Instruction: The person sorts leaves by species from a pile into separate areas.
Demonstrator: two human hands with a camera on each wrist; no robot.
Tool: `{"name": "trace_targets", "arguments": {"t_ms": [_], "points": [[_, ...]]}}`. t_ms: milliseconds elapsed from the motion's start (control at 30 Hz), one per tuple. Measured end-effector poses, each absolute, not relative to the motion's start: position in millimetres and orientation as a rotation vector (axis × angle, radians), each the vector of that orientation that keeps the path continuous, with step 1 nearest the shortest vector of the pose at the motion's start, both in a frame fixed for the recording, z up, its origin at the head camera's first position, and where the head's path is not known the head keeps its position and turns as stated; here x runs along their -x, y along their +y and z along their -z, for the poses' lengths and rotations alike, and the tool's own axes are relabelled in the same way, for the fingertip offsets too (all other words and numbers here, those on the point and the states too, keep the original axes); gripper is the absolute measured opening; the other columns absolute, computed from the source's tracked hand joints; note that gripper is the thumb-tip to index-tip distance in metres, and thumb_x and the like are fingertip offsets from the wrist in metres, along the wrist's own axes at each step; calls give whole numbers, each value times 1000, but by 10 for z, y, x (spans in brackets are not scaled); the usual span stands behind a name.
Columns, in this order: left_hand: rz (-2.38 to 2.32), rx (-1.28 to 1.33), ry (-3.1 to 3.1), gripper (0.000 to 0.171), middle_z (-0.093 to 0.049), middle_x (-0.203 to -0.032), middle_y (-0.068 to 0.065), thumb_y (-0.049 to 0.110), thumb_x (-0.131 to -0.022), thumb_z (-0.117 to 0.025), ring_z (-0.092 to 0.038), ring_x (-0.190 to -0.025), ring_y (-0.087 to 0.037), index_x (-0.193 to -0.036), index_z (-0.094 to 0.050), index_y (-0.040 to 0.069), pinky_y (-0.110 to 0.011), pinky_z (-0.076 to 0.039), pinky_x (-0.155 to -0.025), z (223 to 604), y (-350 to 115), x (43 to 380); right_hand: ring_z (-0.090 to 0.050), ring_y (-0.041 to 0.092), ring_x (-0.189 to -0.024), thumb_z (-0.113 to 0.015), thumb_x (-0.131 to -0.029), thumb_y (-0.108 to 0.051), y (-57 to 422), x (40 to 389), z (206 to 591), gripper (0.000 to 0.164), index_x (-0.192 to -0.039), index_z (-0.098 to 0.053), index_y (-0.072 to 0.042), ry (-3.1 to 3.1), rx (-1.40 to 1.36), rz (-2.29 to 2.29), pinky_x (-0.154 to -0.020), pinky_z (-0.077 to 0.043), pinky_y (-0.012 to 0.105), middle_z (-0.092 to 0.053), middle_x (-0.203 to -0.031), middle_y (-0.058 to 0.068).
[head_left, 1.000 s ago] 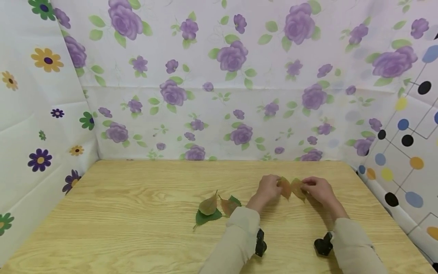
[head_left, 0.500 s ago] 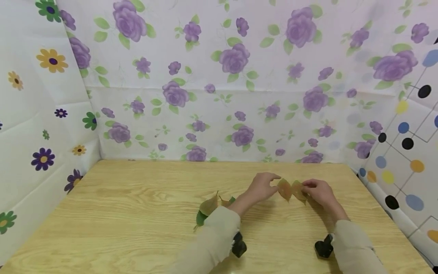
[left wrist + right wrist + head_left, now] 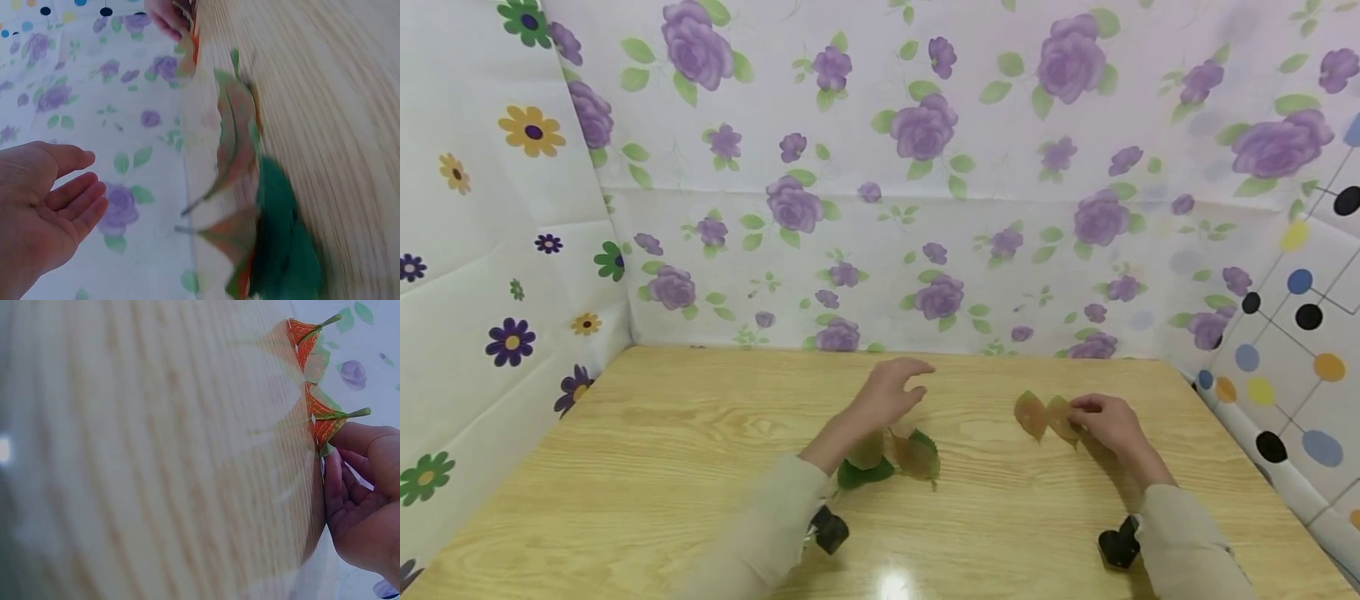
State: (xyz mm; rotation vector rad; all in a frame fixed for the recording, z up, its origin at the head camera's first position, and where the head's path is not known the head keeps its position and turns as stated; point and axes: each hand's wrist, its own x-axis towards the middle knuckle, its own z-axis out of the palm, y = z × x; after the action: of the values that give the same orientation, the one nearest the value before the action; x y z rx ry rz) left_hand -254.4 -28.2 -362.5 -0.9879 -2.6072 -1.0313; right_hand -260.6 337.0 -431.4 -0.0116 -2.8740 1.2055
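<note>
Two brownish-orange leaves (image 3: 1043, 417) lie side by side on the wooden table (image 3: 662, 467) at the right. My right hand (image 3: 1108, 422) pinches the right one of them (image 3: 325, 422) with fingers and thumb. My left hand (image 3: 891, 392) hovers above the table with relaxed fingers and holds nothing (image 3: 47, 206). Just below it lies a small pile of leaves (image 3: 891, 458), green and reddish-brown (image 3: 250, 206). The left forearm hides part of that pile.
Flower-patterned sheets (image 3: 925, 167) wall in the table at the back and left, a dotted sheet (image 3: 1292, 350) at the right. Black wrist cameras (image 3: 831, 529) sit under both beige sleeves. Bare wood stretches to the left of the pile.
My left hand has let go of the left leaf of the pair and moved left, over the leaf pile. The right hand stays on its leaf.
</note>
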Motion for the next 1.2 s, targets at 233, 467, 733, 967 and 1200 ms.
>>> {"name": "trace_targets", "arguments": {"t_ms": [233,467,733,967,1200], "points": [[1027,976,-2609,29,-63,-120,-17,3,-92,-64,-60,-107,-33,-120,-63,-4,-44,-51,-88,3656,-717,2410,-59,34,-92,-60,-95,-15,3359,2604,4276,35,-117,-58,12,-2878,13,-1234,-69,-51,33,-60,-109,28],[832,1090,-2701,27,-64,-117,-19,4,-93,-63,-60,-109,-33,-118,-63,-6,-44,-50,-90,3818,-924,2190,-59,33,-92,-60,-95,-16,3381,2617,4309,35,-117,-58,12,-2877,27,-1234,-69,-50,33,-60,-111,29],[622,1238,-2750,23,-64,-115,-19,6,-93,-64,-61,-107,-32,-113,-65,-6,-38,-53,-88,3944,-1037,2021,-55,45,-103,-60,-94,-14,3375,2589,4332,34,-115,-59,12,-2872,2,-1174,-80,-49,47,-60,-111,31],[554,1263,-2795,30,-62,-120,-20,8,-93,-65,-59,-111,-32,-118,-63,-8,-35,-51,-90,4007,-1128,1957,-54,45,-104,-58,-96,-14,3366,2572,4338,34,-117,-58,13,-2875,8,-1174,-80,-50,47,-59,-113,31],[473,1296,-2842,37,-56,-128,-26,11,-93,-65,-57,-115,-35,-124,-59,-10,-37,-50,-92,4032,-1170,1914,-54,45,-105,-57,-96,-14,3366,2587,4360,34,-119,-57,12,-2873,18,-1187,-80,-50,46,-58,-115,32]]}}
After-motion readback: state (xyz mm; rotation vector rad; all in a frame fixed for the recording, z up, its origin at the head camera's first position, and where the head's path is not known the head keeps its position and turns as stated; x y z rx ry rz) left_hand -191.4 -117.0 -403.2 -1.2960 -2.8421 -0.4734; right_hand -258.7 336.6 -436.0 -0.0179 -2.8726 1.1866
